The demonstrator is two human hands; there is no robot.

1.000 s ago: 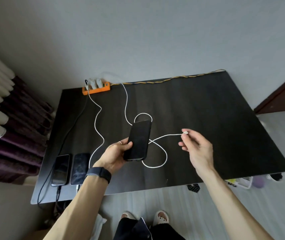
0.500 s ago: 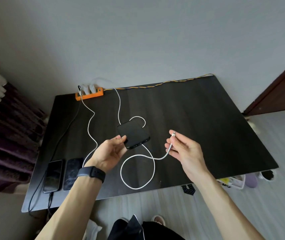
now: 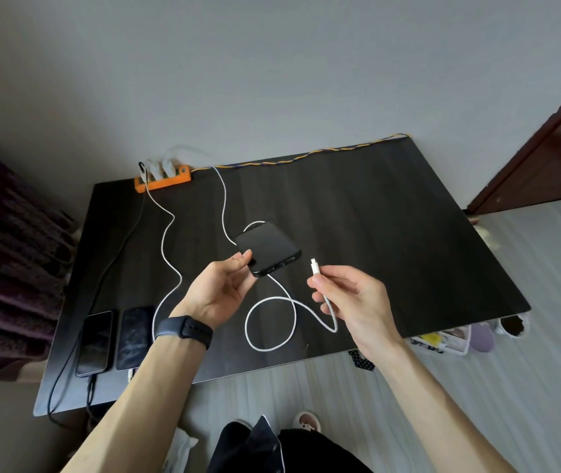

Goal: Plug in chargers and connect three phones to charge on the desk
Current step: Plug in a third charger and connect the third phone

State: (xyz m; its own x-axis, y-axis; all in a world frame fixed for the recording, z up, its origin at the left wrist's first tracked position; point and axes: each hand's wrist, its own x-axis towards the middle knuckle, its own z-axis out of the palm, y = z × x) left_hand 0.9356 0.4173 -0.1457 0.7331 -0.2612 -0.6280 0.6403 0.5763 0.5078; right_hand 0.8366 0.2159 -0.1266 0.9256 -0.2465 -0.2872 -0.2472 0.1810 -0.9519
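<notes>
Dark wood fills mid-frame: your worktop (image 3: 391, 233) stands against a grey wall. Your left hand (image 3: 219, 295) grips a black phone (image 3: 268, 247) by one corner at centre frame, tilted, its port end turned toward your right hand (image 3: 354, 298). That hand pinches a white cable (image 3: 224, 199) just behind its plug (image 3: 313, 266), near the phone but not touching it. The cable loops across the worktop and runs up beside an orange power strip (image 3: 163, 180) at upper left. Two more phones (image 3: 96, 343) lie side by side at lower left.
</notes>
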